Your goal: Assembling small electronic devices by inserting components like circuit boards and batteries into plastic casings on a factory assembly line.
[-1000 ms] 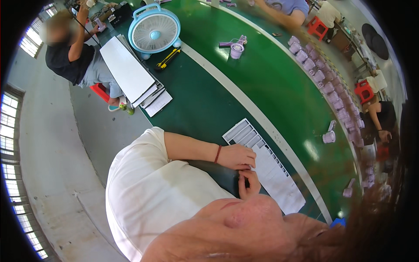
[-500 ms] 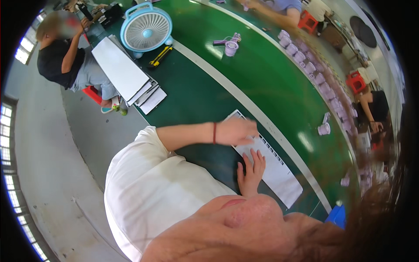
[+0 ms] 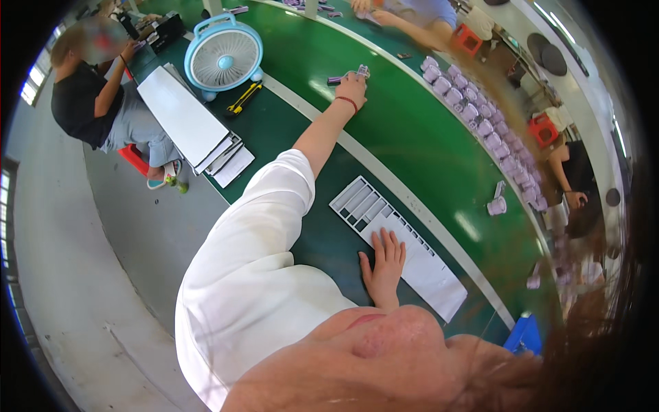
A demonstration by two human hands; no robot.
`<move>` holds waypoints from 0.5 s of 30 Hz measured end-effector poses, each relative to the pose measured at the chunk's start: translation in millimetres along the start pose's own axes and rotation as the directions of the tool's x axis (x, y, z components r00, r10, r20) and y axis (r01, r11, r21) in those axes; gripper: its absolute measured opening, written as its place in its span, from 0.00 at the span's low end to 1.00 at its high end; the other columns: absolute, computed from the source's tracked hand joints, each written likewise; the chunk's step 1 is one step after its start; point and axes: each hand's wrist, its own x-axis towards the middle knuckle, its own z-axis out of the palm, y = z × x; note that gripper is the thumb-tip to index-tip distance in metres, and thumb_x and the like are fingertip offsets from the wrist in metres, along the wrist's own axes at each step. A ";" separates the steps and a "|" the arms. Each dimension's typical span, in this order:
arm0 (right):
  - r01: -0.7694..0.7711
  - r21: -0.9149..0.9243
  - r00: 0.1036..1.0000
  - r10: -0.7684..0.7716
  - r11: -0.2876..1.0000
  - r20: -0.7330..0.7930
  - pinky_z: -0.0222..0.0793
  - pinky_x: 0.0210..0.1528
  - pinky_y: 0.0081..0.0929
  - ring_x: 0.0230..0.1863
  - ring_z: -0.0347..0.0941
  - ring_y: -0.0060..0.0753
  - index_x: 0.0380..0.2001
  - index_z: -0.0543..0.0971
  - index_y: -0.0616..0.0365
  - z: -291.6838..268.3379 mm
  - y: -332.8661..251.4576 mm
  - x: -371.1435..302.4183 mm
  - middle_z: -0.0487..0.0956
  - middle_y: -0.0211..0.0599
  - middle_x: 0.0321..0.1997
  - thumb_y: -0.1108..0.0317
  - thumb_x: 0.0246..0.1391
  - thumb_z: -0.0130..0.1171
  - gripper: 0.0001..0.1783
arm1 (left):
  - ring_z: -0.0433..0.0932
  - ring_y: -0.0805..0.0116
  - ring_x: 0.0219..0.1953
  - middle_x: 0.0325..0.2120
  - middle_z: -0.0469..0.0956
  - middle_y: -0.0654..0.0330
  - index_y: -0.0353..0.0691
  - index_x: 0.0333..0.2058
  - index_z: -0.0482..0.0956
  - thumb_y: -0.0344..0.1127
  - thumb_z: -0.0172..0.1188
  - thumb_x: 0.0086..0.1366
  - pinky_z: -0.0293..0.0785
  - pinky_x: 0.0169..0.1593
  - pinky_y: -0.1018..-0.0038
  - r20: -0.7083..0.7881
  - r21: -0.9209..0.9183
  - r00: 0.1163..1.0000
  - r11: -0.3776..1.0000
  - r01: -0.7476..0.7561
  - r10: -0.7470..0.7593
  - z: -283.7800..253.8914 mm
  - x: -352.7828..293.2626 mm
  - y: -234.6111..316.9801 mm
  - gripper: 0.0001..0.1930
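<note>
My left hand (image 3: 353, 89) reaches far out over the green conveyor belt. Its fingers close round a small light-purple plastic part (image 3: 363, 71), whose darker purple piece pokes out to the left; the hand hides most of it. My right hand (image 3: 384, 264) lies flat with fingers spread on a white sheet (image 3: 434, 283). Beneath that sheet is a long white tray (image 3: 359, 204) with narrow compartments, bare at its far left end. A row of small slots shows along the tray's far edge.
A light-blue fan (image 3: 225, 62), a yellow-and-black cutter (image 3: 244, 98) and a stack of white sheets or boards (image 3: 184, 118) stand at the left. Rows of light-purple parts (image 3: 480, 117) line the belt's far side. Another purple part (image 3: 497, 204) sits at right, near a blue bin (image 3: 523, 335).
My left hand has gone from the tray out to the purple part on the belt, uncovering the tray's compartments. My right hand stays on the sheet.
</note>
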 end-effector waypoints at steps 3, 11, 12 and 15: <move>-0.025 -0.001 0.999 0.025 1.000 -0.032 0.48 0.77 0.60 0.75 0.61 0.55 0.65 0.75 0.55 3.9 3.8 -5.2 0.70 0.44 0.72 0.60 0.60 0.68 0.31 | 0.78 0.41 0.56 0.59 0.69 0.42 0.43 0.63 0.70 0.52 0.78 0.53 0.80 0.58 0.53 0.106 -0.222 0.994 0.975 -0.006 0.030 -5.3 -7.1 14.9 0.43; -0.007 0.087 0.987 0.021 0.996 -0.157 0.54 0.75 0.60 0.74 0.63 0.53 0.62 0.76 0.57 4.5 8.1 -6.6 0.71 0.44 0.71 0.66 0.57 0.70 0.30 | 0.84 0.61 0.51 0.51 0.80 0.53 0.39 0.60 0.72 0.41 0.67 0.68 0.86 0.49 0.62 0.425 -0.847 0.816 -0.145 0.511 0.393 -83.6 -100.7 59.6 0.26; 0.000 0.130 0.973 0.030 0.992 -0.230 0.56 0.75 0.57 0.74 0.63 0.56 0.63 0.75 0.59 4.5 13.0 -9.2 0.70 0.47 0.72 0.69 0.55 0.71 0.32 | 0.84 0.61 0.51 0.53 0.79 0.52 0.38 0.61 0.72 0.43 0.63 0.70 0.86 0.49 0.63 0.439 -0.806 0.759 -0.162 0.569 0.480 -101.3 -116.4 68.6 0.25; -0.068 0.214 0.879 0.160 0.974 -0.449 0.53 0.76 0.51 0.75 0.59 0.63 0.72 0.62 0.65 -11.4 17.1 -4.4 0.64 0.58 0.75 0.69 0.51 0.75 0.48 | 0.83 0.66 0.51 0.54 0.79 0.57 0.39 0.60 0.74 0.50 0.58 0.74 0.85 0.51 0.65 0.424 -0.762 0.663 -0.152 0.629 0.617 -137.8 -176.2 94.6 0.25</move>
